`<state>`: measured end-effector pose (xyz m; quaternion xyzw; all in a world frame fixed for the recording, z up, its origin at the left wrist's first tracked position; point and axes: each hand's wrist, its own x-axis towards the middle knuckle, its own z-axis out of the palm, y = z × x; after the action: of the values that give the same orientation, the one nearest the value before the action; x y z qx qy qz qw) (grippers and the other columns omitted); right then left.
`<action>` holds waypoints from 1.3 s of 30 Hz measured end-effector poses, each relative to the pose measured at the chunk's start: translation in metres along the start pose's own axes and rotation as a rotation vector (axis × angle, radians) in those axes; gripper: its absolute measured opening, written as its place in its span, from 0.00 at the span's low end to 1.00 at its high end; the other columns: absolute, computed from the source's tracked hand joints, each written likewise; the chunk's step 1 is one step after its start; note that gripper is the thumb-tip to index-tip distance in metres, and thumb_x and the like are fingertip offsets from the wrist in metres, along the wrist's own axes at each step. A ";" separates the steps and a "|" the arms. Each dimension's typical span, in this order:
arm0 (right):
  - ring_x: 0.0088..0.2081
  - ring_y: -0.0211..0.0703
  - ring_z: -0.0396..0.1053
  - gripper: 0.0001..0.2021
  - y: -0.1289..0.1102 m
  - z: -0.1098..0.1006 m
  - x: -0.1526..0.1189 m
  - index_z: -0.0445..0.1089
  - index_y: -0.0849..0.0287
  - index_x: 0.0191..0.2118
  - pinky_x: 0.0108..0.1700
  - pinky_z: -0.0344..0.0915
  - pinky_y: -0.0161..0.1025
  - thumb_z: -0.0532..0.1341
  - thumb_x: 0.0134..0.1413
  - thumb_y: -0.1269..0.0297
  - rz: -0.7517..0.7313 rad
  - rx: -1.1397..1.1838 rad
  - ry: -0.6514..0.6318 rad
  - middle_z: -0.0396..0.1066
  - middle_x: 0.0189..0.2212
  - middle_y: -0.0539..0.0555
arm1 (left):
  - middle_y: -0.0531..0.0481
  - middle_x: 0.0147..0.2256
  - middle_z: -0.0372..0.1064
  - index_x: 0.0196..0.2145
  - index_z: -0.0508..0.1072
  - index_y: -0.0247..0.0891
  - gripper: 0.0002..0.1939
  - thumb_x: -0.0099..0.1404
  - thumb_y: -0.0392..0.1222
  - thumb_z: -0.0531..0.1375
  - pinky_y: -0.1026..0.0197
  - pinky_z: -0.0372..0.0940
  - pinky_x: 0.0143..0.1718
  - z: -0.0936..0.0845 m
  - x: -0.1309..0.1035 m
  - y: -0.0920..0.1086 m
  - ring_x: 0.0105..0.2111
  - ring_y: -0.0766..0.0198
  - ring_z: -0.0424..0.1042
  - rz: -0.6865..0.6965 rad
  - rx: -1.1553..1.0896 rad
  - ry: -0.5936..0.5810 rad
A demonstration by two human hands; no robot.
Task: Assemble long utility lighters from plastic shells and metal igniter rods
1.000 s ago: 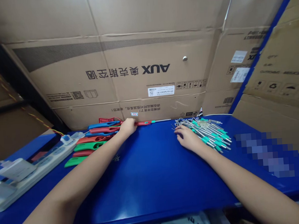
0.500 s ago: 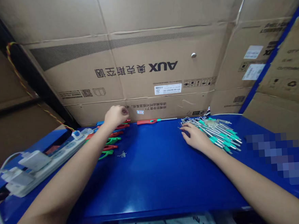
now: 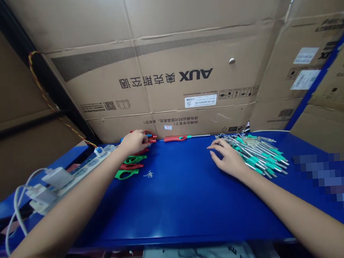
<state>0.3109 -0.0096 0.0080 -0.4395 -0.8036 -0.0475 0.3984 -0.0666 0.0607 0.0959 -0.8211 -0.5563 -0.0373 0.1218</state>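
Note:
My left hand [image 3: 135, 142] reaches over a row of lighter handles at the far left, its fingers curled down onto the red ones at the back. What lies between its fingertips is hidden. Nearer me in that row are a green handle [image 3: 126, 174] and a red handle [image 3: 132, 166]. My right hand [image 3: 228, 158] hovers beside a heap of metal lighter tubes with green collars [image 3: 259, 158], thumb and fingers apart, nothing visible in them. Between the hands, along the cardboard, lies a long-necked lighter [image 3: 175, 138] with a red handle, green collar and metal tube.
A white power strip [image 3: 83, 170] with plugged-in chargers [image 3: 57, 175] runs along the left side. Small pale slivers [image 3: 149, 174] lie on the blue table [image 3: 177, 207]. Cardboard panels [image 3: 167, 54] wall off the back and sides.
My left hand has come down onto the red handles. The right hand has shifted slightly off the tube heap, its fingers spreading. The view has swung a little to the left.

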 end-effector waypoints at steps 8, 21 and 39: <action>0.49 0.50 0.69 0.14 -0.027 -0.002 -0.002 0.66 0.56 0.54 0.50 0.69 0.47 0.56 0.63 0.69 -0.147 0.060 0.050 0.68 0.48 0.60 | 0.44 0.41 0.69 0.37 0.73 0.36 0.10 0.70 0.43 0.56 0.57 0.65 0.41 -0.017 -0.021 0.094 0.38 0.57 0.71 0.296 -0.185 0.221; 0.37 0.45 0.69 0.08 -0.028 -0.013 -0.005 0.65 0.56 0.44 0.37 0.65 0.40 0.58 0.59 0.69 -0.242 0.015 -0.256 0.69 0.40 0.56 | 0.43 0.56 0.70 0.58 0.66 0.41 0.32 0.59 0.50 0.68 0.53 0.66 0.54 0.032 -0.045 0.152 0.54 0.51 0.70 0.392 -0.635 0.009; 0.38 0.48 0.68 0.25 -0.038 0.007 0.011 0.63 0.57 0.41 0.36 0.63 0.41 0.73 0.44 0.50 0.047 -0.005 -0.485 0.71 0.38 0.55 | 0.44 0.42 0.71 0.46 0.74 0.38 0.11 0.65 0.37 0.61 0.57 0.70 0.43 0.051 -0.060 0.124 0.40 0.58 0.73 0.320 -0.643 0.141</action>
<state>0.2752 -0.0223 0.0214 -0.4576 -0.8653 0.0666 0.1936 0.0208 -0.0248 0.0150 -0.8895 -0.3708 -0.2473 -0.1004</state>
